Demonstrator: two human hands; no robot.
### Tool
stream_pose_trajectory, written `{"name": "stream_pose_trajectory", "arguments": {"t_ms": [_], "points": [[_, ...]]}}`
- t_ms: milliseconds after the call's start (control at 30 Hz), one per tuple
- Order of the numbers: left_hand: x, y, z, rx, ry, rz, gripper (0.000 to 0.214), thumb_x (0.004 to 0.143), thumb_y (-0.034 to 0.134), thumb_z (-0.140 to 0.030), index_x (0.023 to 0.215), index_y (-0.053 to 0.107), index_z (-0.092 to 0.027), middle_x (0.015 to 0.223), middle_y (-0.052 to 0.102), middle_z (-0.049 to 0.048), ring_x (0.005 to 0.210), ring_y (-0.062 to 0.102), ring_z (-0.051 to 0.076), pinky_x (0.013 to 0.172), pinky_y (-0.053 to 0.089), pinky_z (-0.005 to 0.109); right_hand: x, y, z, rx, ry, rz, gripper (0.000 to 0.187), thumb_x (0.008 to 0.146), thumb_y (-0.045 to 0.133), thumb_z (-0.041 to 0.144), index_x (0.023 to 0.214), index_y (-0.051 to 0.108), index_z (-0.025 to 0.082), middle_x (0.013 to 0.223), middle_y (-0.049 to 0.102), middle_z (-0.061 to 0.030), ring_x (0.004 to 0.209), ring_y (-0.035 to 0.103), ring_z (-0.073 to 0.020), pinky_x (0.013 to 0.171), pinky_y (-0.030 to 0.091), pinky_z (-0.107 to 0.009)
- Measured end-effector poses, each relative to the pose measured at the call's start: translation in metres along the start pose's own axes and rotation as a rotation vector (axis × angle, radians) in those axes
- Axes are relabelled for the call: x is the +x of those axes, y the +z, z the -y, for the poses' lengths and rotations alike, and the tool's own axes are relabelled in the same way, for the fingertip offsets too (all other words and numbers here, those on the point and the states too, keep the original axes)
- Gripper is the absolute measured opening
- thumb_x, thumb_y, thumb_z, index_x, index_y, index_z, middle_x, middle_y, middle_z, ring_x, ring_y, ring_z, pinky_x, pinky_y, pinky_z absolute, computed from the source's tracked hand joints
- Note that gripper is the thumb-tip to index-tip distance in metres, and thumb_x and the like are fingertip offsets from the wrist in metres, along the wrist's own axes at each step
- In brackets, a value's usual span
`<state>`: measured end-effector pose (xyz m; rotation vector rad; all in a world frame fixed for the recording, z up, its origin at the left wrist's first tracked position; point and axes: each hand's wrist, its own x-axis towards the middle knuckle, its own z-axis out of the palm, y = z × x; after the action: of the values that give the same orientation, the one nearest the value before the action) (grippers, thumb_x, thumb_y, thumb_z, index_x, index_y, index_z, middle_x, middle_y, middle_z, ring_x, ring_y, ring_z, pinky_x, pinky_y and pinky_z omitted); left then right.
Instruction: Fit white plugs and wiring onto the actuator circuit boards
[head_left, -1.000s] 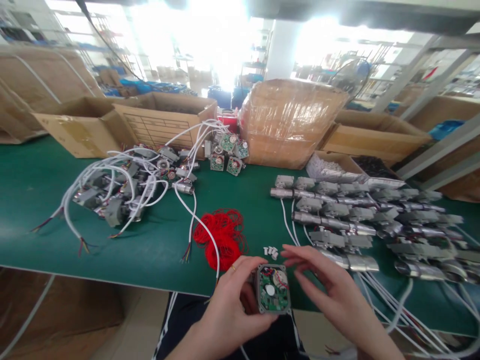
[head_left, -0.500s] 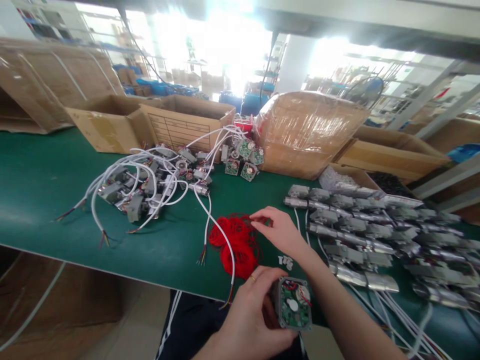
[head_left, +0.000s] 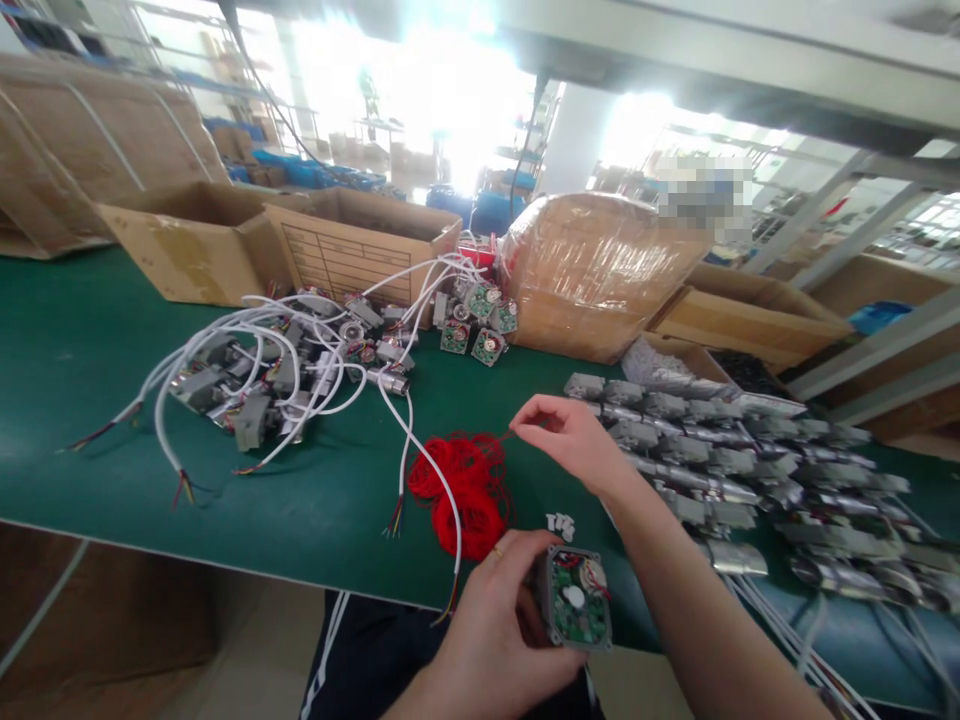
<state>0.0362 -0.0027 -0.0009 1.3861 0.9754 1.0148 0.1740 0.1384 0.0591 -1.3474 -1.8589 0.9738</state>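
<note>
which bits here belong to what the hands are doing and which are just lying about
In use: left hand, holding the circuit-board unit; right hand, pinching the red wire bundle.
Lying about: white-cabled units, grey metal units, cardboard boxes, wrapped parcel, small white parts.

green bench (head_left: 75, 340) | wired motor heap (head_left: 277, 375) | red wire tangle (head_left: 461, 490) | white clips (head_left: 561, 523) | metal motor rows (head_left: 750, 460) | cardboard boxes (head_left: 360, 240) at back

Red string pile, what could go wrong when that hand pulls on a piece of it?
The right hand pinches a red strand at the edge of the tangled red string pile, so extra loops might drag out with it. A white cable lies across that pile and could snag. The left hand holds the motor unit, circuit board bare, near the table's front edge; a slip might drop it.
</note>
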Motion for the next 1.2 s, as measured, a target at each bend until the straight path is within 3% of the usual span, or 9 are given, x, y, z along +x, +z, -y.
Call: {"name": "stream_pose_trajectory", "arguments": {"t_ms": [100,333,600,733,833,1000,1200], "points": [[0.001,0.001,0.002,-0.010,0.009,-0.011,0.065,0.057,0.076,-0.010,0.120,0.066,-0.021,0.112,0.066,0.0087,0.102,0.067,0.030,0.063,0.058,0.025,-0.010,-0.020,0.013,0.048,0.006,-0.025,0.017,0.078,0.063,0.033,0.075,0.067,0.017,0.076,0.070,-0.0027,0.072,0.061,-0.0147,0.068,0.046,-0.027],[0.001,0.001,0.002,-0.046,-0.069,0.022,0.062,0.062,0.076,-0.016,0.123,0.064,-0.021,0.113,0.065,0.0079,0.100,0.069,0.027,0.068,0.059,0.026,-0.053,-0.056,0.031,0.125,0.064,-0.079,0.018,0.076,0.067,0.036,0.074,0.063,0.019,0.070,0.066,-0.0006,0.065,0.058,-0.0126,0.062,0.045,-0.025],[0.001,0.001,0.004,-0.037,-0.126,0.048,0.064,0.061,0.077,-0.018,0.123,0.062,-0.022,0.114,0.065,0.0061,0.065,0.066,0.014,0.049,0.047,0.020,-0.083,-0.076,0.020,0.088,0.087,-0.190,0.019,0.076,0.072,0.037,0.074,0.066,0.019,0.073,0.067,-0.0016,0.068,0.060,-0.0150,0.066,0.047,-0.028],[0.000,0.001,0.008,-0.051,-0.129,0.054,0.066,0.060,0.079,-0.017,0.123,0.062,-0.022,0.115,0.067,0.0072,0.069,0.068,0.016,0.054,0.049,0.021,-0.073,-0.072,0.017,0.067,0.060,-0.217,0.020,0.078,0.069,0.038,0.075,0.063,0.020,0.075,0.069,-0.0022,0.070,0.061,-0.0157,0.068,0.049,-0.029],[0.000,0.001,0.005,-0.022,-0.135,0.036,0.066,0.059,0.078,-0.015,0.123,0.062,-0.021,0.116,0.067,0.0079,0.072,0.070,0.018,0.055,0.050,0.022,-0.058,-0.053,0.010,0.012,0.021,-0.227,0.014,0.083,0.061,0.033,0.078,0.063,0.020,0.079,0.070,-0.0021,0.072,0.061,-0.0152,0.069,0.047,-0.028],[0.000,0.000,-0.001,0.010,-0.149,0.034,0.069,0.058,0.079,-0.011,0.124,0.062,-0.020,0.119,0.065,0.0090,0.079,0.070,0.021,0.063,0.056,0.026,-0.036,-0.016,-0.018,-0.066,0.057,-0.049,0.013,0.069,0.064,0.013,0.058,0.061,0.020,0.058,0.062,0.0018,0.058,0.054,-0.0139,0.061,0.040,-0.028],[0.000,0.003,0.004,-0.027,-0.156,0.039,0.071,0.057,0.082,-0.005,0.123,0.061,-0.020,0.115,0.068,0.0078,0.081,0.070,0.021,0.074,0.060,0.031,-0.027,-0.027,-0.029,0.037,0.087,-0.066,0.012,0.074,0.064,0.031,0.070,0.065,0.019,0.070,0.068,-0.0013,0.067,0.060,-0.0156,0.067,0.046,-0.029]]}}
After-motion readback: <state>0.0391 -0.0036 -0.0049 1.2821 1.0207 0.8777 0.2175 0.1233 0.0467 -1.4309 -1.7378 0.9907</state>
